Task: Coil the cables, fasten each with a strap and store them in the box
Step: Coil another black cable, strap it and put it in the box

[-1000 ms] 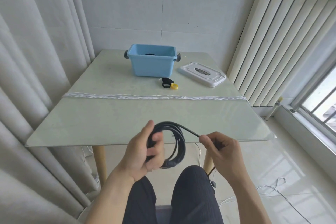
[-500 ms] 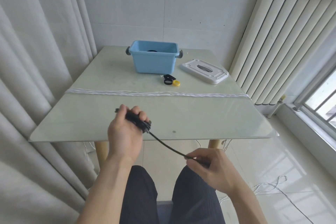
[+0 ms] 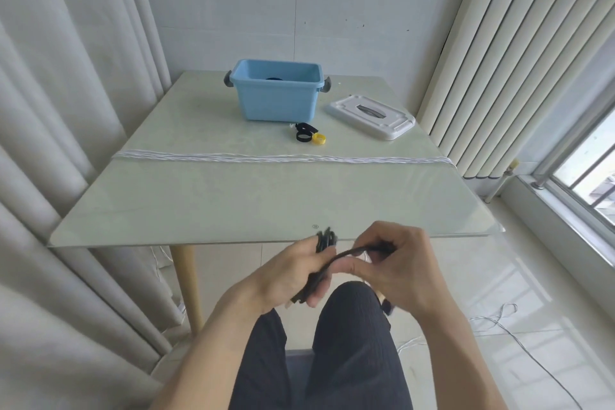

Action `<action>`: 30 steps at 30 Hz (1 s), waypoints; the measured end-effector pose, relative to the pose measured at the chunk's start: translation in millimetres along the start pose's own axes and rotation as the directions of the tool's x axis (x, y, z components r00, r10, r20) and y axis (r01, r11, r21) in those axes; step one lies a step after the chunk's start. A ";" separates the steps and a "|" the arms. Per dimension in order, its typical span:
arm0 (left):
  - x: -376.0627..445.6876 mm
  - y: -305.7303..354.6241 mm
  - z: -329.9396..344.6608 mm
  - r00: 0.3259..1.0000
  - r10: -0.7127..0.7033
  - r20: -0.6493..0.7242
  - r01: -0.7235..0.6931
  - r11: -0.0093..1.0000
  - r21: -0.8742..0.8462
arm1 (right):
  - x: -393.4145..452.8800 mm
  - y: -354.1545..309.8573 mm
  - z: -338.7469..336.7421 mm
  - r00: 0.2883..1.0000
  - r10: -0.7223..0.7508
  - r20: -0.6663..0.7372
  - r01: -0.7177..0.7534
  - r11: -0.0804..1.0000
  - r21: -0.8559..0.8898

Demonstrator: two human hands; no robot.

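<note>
Pale glass counter (image 3: 233, 203): blue plastic box (image 3: 278, 91) w/ something dark inside. Your left hand (image 3: 286, 273) grips the coiled black cable (image 3: 324, 243); right hand (image 3: 396, 263) pinches its tail. Strap, storing left.

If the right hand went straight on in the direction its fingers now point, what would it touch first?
The right hand points left, pinching the black cable. Going straight on, it would probably first meet the left hand, which grips the coiled bundle. The two look almost touching, though depth is unclear.
</note>
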State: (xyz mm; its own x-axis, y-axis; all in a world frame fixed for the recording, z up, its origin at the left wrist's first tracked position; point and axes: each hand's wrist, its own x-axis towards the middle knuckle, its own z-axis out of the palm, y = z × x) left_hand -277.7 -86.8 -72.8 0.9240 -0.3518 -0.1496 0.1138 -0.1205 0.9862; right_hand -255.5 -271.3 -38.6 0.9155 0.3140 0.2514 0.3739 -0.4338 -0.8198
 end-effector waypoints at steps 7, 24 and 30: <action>1.4 8.9 13.4 0.989 0.019 0.145 0.006 0.985 -0.170 | 9.4 26.5 1.6 0.994 0.106 -0.030 -0.099 0.977 0.190; -1.8 6.1 -21.1 0.896 -0.071 -0.437 -0.296 0.637 -0.711 | 6.0 45.4 8.9 0.984 0.179 -0.022 -0.175 0.975 0.134; 1.0 7.1 -28.3 0.829 -0.082 -0.553 -0.449 0.489 -0.747 | -1.6 26.4 22.1 0.975 0.224 0.013 -0.222 0.954 0.200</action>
State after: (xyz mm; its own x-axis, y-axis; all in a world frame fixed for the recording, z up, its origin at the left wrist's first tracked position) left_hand -265.6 -61.7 -64.0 0.9587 0.2311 -0.1659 -0.0867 0.7929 0.6031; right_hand -250.4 -264.6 -72.1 0.9740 0.2197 0.0549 0.1241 -0.3152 -0.9409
